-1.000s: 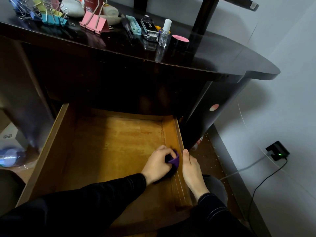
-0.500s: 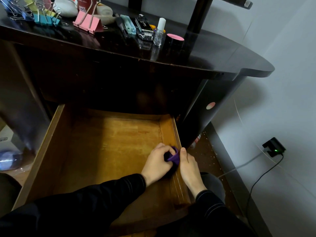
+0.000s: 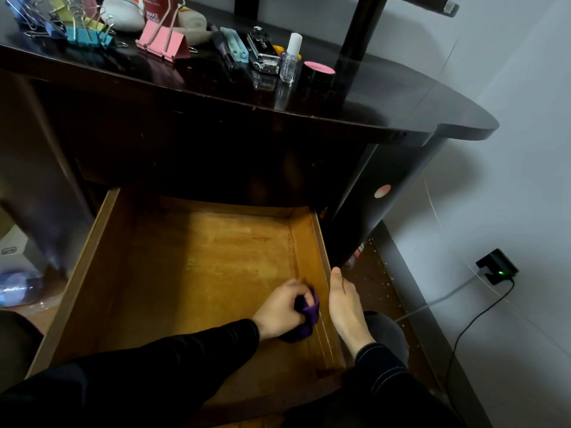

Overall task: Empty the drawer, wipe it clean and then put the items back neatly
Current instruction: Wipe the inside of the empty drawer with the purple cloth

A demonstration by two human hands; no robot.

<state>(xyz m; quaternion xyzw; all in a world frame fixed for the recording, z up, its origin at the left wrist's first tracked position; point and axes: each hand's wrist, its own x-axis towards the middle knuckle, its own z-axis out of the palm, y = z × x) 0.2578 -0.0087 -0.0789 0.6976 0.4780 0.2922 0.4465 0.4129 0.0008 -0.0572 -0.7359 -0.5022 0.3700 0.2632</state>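
left hand (image 3: 282, 307), fingers curled round a bunched purple cloth (image 3: 309, 313) and pressing it to the floor of the open wooden drawer (image 3: 200, 267), in the corner where the floor meets the right wall; the cloth shows at the hand's 3 o'clock. right hand (image 3: 343, 307), just beside the cloth at its 3 o'clock, lies along the rim of the drawer's right wall with the thumb straight and pointing to 12 o'clock; its fingers are hidden on the outer side of the wall, so whether they grip cannot be told. both forearms wear black sleeves (image 3: 185, 359) and enter from 6 and 7 o'clock. the drawer is pulled out of a dark glossy desk (image 3: 401, 100) and fills the lower middle of the view; only the cloth and the left hand lie inside it. on the desk top, at 11 to 12 o'clock from the drawer, lie the small items: a heap of coloured binder clips (image 3: 80, 32), a large pink binder clip (image 3: 163, 41), a pale blue holder (image 3: 236, 44), a black and silver case (image 3: 262, 50), a clear bottle with a white cap (image 3: 290, 60) and a black jar with a pink lid (image 3: 318, 72). a round pink sticker (image 3: 382, 191) sits on the desk's side panel at 2 o'clock from the hands. at 3 o'clock, a black plug with a green light (image 3: 497, 267) sits against the wall, with cables trailing to the floor.
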